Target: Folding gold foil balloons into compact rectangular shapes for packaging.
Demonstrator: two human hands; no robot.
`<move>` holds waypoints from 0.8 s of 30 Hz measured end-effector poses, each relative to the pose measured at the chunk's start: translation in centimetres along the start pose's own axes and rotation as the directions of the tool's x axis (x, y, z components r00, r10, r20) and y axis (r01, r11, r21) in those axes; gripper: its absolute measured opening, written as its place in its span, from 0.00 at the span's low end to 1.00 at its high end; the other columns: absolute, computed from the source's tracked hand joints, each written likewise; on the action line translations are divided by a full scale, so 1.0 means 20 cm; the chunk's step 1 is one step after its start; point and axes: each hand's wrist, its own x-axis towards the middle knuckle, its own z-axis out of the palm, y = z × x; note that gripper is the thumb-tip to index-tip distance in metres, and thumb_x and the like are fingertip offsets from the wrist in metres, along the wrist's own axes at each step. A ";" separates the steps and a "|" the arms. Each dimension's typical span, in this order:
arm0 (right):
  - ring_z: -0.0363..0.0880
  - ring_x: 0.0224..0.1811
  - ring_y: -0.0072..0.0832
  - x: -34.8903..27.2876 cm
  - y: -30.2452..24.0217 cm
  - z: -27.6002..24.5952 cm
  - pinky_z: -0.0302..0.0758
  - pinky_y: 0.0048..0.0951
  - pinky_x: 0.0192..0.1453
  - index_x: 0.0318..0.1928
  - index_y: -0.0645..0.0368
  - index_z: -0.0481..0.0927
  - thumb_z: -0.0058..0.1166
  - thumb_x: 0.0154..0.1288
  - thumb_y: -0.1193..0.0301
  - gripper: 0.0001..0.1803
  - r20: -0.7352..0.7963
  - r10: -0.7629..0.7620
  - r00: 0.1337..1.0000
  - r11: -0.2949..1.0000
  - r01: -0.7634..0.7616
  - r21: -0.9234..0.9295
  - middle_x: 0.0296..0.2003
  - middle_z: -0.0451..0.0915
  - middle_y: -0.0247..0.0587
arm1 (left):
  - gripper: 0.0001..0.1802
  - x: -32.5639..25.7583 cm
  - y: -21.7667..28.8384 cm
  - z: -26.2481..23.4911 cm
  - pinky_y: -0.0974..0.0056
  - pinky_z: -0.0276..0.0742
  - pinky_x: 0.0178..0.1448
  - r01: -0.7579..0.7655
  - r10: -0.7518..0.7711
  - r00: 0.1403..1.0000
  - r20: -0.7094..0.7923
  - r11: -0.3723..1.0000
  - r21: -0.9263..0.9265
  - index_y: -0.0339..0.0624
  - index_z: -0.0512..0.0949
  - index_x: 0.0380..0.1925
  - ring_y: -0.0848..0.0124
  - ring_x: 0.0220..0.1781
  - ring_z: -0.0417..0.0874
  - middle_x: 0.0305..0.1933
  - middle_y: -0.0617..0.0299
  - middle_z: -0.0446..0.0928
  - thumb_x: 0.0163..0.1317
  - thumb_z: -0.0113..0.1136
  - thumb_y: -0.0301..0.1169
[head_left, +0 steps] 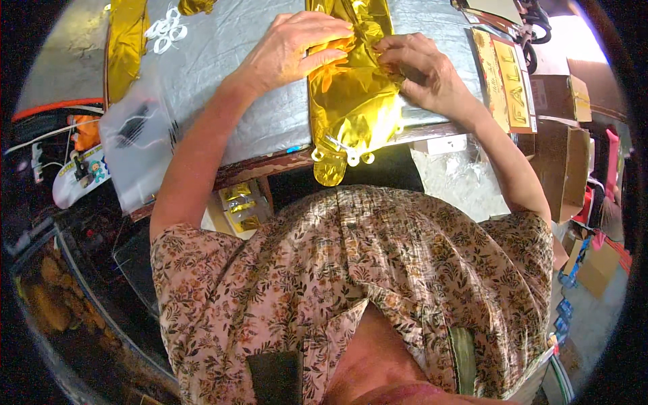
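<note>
A shiny gold foil sheet (344, 101), perhaps a flat foil balloon, lies wrinkled down the middle of the silver-covered table (223, 40). Its rounded tab (330, 171) hangs over the near edge, beside small white rings (352, 158). My left hand (293, 47) is on the foil's left side, with a fold between thumb and fingers. On the right edge, my right hand (422, 71) has curled fingers pinching the foil; its fingertips are partly hidden. Orange reflections show under my left fingers.
More gold foil (127, 50) lies along the table's left side, near several white loops (166, 30). A clear plastic bag (138, 142) drapes over the left corner. An autumn-coloured sign (503, 81) rests at the right edge. Cardboard boxes (560, 162) stand beyond it.
</note>
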 end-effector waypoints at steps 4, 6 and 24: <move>0.78 0.61 0.39 0.04 -0.09 -0.06 0.73 0.37 0.69 0.55 0.62 0.82 0.52 0.61 0.79 0.20 0.034 0.169 0.985 0.983 -0.171 0.074 0.59 0.81 0.48 | 0.20 -0.02 -0.02 0.00 0.55 0.70 0.70 0.009 -0.009 0.999 0.043 1.000 -0.003 0.51 0.83 0.60 0.64 0.68 0.79 0.65 0.68 0.82 0.69 0.66 0.39; 0.81 0.57 0.36 0.06 -0.11 -0.06 0.76 0.35 0.65 0.55 0.64 0.82 0.52 0.65 0.78 0.18 0.062 0.352 0.934 0.906 -0.357 0.226 0.55 0.84 0.47 | 0.20 -0.03 -0.02 0.00 0.55 0.70 0.70 0.015 -0.015 0.999 0.033 1.000 0.009 0.51 0.82 0.60 0.64 0.68 0.79 0.64 0.68 0.82 0.69 0.66 0.39; 0.68 0.16 0.16 0.38 -0.06 -0.06 0.60 0.24 0.19 0.33 0.65 0.90 0.68 0.64 0.62 0.15 0.358 0.654 0.667 0.647 -0.738 0.193 0.19 0.79 0.31 | 0.21 -0.01 0.03 -0.01 0.53 0.75 0.69 0.079 -0.074 0.978 -0.197 0.997 0.015 0.47 0.83 0.58 0.54 0.63 0.79 0.60 0.58 0.79 0.65 0.70 0.36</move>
